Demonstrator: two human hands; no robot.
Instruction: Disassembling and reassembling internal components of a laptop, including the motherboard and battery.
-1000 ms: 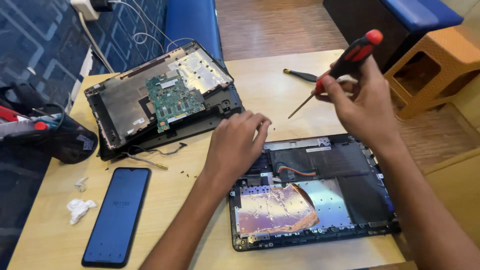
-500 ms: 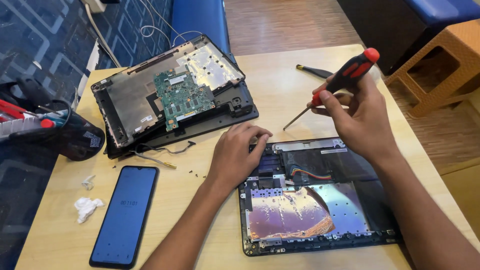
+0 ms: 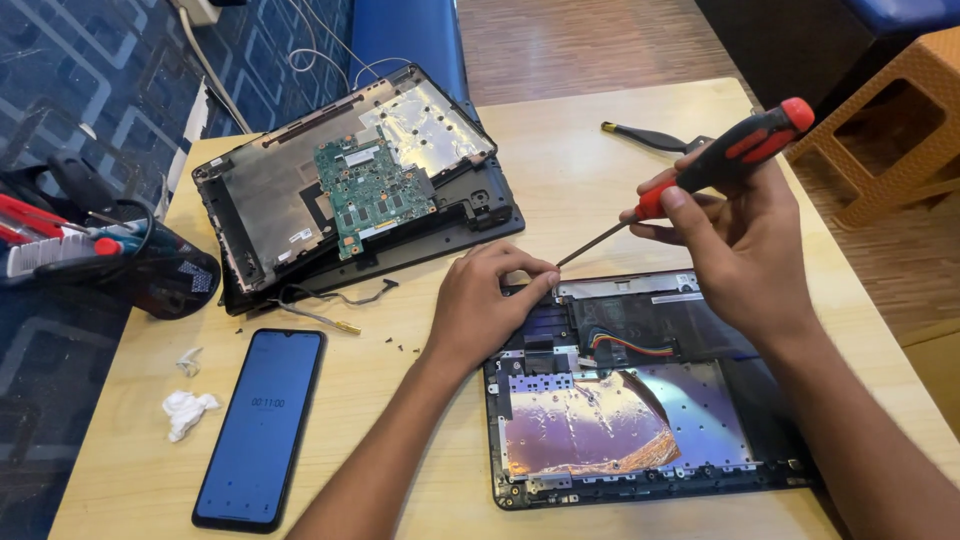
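Right hand [image 3: 745, 255], right of centre, is closed around the red-and-black handle of a screwdriver [image 3: 700, 180]; the shaft slants down-left and its tip sits at the top edge of the open laptop base [image 3: 640, 400] in the lower right of the frame. Left hand [image 3: 480, 305], centre, rests curled on the base's upper left corner, fingertips pinched together right by the tip; whether they grip a screw is too small to tell.

Risks noted:
- Tip is touching or nearly touching the left fingertips. A slip under pressure could jab them.
- Coloured wires [image 3: 635, 347] lie just below the working point. A skidding tip could nick them.
- Small dark specks, probably screws [image 3: 400, 346], lie loose on the table [image 3: 560, 150] near the left wrist. A forearm sweep could scatter them.
- Phone [image 3: 262, 425], lower left, lies face up beside the left forearm and could be knocked.
- A second chassis [image 3: 290, 200] with a green board [image 3: 372, 192] resting loose on it sits in the upper left; jolting the table could shift the board.
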